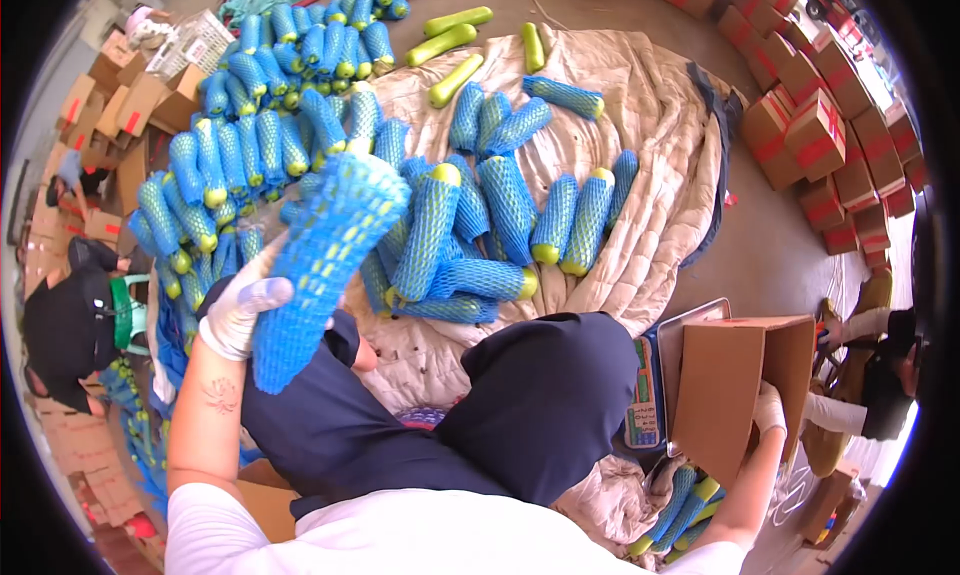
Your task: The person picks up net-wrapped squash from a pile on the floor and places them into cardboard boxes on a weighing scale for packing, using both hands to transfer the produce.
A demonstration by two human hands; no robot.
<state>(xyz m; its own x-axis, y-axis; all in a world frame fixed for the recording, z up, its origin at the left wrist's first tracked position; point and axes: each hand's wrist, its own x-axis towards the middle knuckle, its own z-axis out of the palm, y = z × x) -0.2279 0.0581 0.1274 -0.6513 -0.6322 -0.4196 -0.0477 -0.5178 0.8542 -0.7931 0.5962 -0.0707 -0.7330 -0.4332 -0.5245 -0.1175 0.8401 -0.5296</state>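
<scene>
Grips one blue net sleeve (325, 265) in the gloved left hand (250, 305), thumb laid across its lower part, yellow-green showing through the mesh; cannot tell whether a gourd fills it. Raises the left forearm (207, 415), tilting the sleeve up and rightward above the left leg (340, 415). Stretches the right arm (750, 495) out sideways, with the gloved right hand (768, 412) inside the open end of one cardboard box (715, 385); cannot tell if gripping the wall, fingers being hidden. Has one scale (641, 405) just beside that box. Faces one quilt (672, 175) with three netted gourds (588, 220) at the right, four more netted gourds (520, 127) beyond, and others overlapping in the middle. Has four bare gourds (455, 80) around the quilt's far edge and, leftward, one pile (272, 147) too crowded to count.
</scene>
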